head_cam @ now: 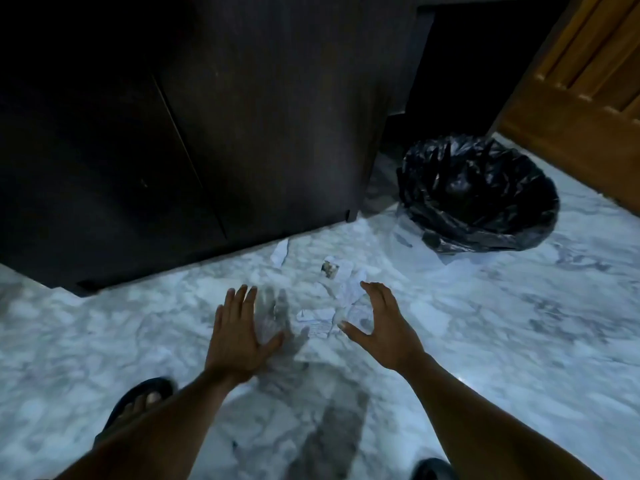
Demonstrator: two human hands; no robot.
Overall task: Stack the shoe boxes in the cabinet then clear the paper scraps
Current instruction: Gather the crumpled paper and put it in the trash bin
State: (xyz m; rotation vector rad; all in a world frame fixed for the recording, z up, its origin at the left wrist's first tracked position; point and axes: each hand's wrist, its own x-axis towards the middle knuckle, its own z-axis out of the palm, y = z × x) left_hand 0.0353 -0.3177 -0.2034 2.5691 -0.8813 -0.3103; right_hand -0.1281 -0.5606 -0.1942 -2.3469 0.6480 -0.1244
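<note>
The paper scraps lie on the marble floor just in front of me, a loose white cluster between my two hands, with one printed piece a little farther out and a single strip farther left, close to the foot of the dark cabinet. The cabinet doors look closed and I see no shoe boxes out on the floor, so I judge the stacking done and the clearing of scraps as the step in hand.

My left hand hovers low on the left of the pile, palm down, fingers spread apart and holding nothing. My right hand sits on the right of the pile, palm turned inward, thumb and fingers open in a wide curve around the near scraps, also holding nothing. Whether either hand touches the floor I cannot tell. Both forearms reach forward from the near edge of the view, and my sandalled foot shows at the near left.

Next I expect to sweep both hands together, gather the cluster into one bunch, and fetch the strip by the cabinet. The bin lined with a black bag stands far right, well apart from the pile, its mouth open. Thin paper may slip on smooth stone, so I would press and pinch rather than scoop.
</note>
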